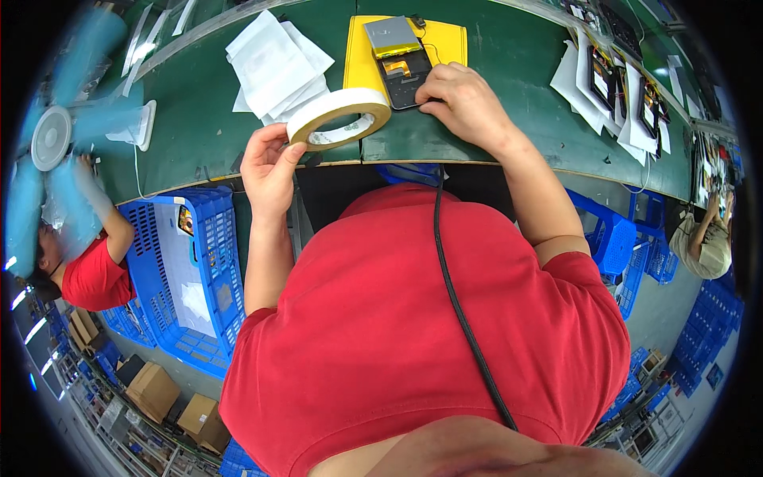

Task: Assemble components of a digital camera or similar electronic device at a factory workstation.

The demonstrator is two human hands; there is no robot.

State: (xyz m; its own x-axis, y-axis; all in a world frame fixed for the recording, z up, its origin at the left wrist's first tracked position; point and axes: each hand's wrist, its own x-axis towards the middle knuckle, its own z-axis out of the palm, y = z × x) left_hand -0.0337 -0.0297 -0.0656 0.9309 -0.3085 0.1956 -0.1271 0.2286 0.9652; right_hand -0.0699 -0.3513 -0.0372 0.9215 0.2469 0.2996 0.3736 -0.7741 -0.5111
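Observation:
My left hand [270,168] grips a roll of tape [373,109], cream-coloured with a white core, thumb in front and fingers behind. The roll is held up over the bench's near edge, just left of a black handheld device [402,94]. That device lies partly on a yellow mat [362,57], with an orange flex cable [396,69] showing inside. A silver flat battery [389,33] with a yellow edge sits at its far end. My right hand [463,102] is closed, its curled fingers and thumb at the device's lower right edge.
White sheets [274,67] are piled left of the mat on the green bench [509,40]. More sheets and opened devices [602,83] lie at the right. A blue fan [52,137] stands far left, near a co-worker in red [97,274]. Blue crates [214,278] are below the bench.

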